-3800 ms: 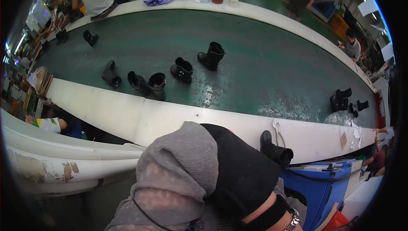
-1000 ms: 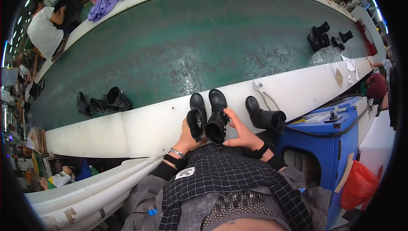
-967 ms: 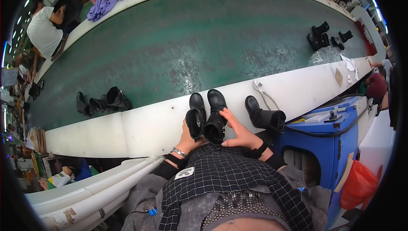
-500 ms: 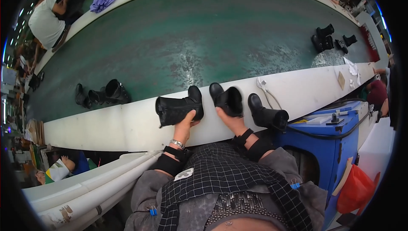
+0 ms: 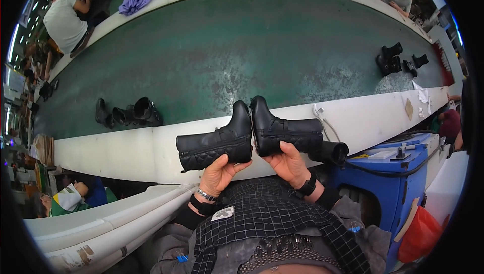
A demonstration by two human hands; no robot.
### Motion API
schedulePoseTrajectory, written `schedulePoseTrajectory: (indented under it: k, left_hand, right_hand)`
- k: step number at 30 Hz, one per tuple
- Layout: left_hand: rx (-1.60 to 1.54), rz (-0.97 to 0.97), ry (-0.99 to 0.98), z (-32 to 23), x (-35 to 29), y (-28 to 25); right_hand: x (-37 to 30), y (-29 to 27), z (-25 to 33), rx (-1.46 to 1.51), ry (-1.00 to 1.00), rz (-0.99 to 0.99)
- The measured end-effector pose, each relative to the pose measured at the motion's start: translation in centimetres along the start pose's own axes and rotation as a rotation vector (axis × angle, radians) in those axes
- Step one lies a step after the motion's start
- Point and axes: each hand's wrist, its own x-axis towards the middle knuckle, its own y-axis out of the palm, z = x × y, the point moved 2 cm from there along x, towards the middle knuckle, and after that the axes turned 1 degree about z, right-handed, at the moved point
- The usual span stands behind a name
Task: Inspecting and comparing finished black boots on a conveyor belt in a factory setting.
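Now, there's the turn: half a second ago the right-hand biker boot (image 5: 290,132) had its dark opening showing, and here it lies on its side, shaft pointing right. It mirrors the left-hand biker boot (image 5: 216,145), whose shaft points left, the two soles facing each other at the centre of the frame. Whether the soles touch, I can't tell.

Look at the grips! The left hand (image 5: 218,174) is clamped on its boot near the heel, thumb on top; the right hand (image 5: 290,165) clasps its own the same way. Both boots are held above the white ledge (image 5: 121,148), lower centre.

What does it mean? I'd say the pair can now be compared side against side, since both quilted panels and what look like zips face up together. Meanwhile, right of centre, the third black boot (image 5: 335,153) is partly hidden behind the right-hand one.
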Motion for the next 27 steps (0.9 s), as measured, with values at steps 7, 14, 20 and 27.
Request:
schedulePoseTrajectory:
  k: [7, 14, 20, 27]
  left_hand:
    - [0.036, 0.030, 0.057, 0.48, 0.26, 0.22]
    - [0.031, 0.029, 0.063, 0.71, 0.26, 0.28]
    - [0.040, 0.006, 0.064, 0.61, 0.17, 0.17]
    - [0.041, 0.015, 0.062, 0.60, 0.31, 0.12]
  right_hand:
    - [-0.20, 0.85, -0.32, -0.009, -0.014, 0.069]
    - [-0.09, 0.53, -0.62, 0.003, -0.009, 0.063]
    - [0.03, 0.64, -0.75, -0.009, -0.022, 0.064]
    - [0.11, 0.82, -0.60, -0.007, -0.022, 0.079]
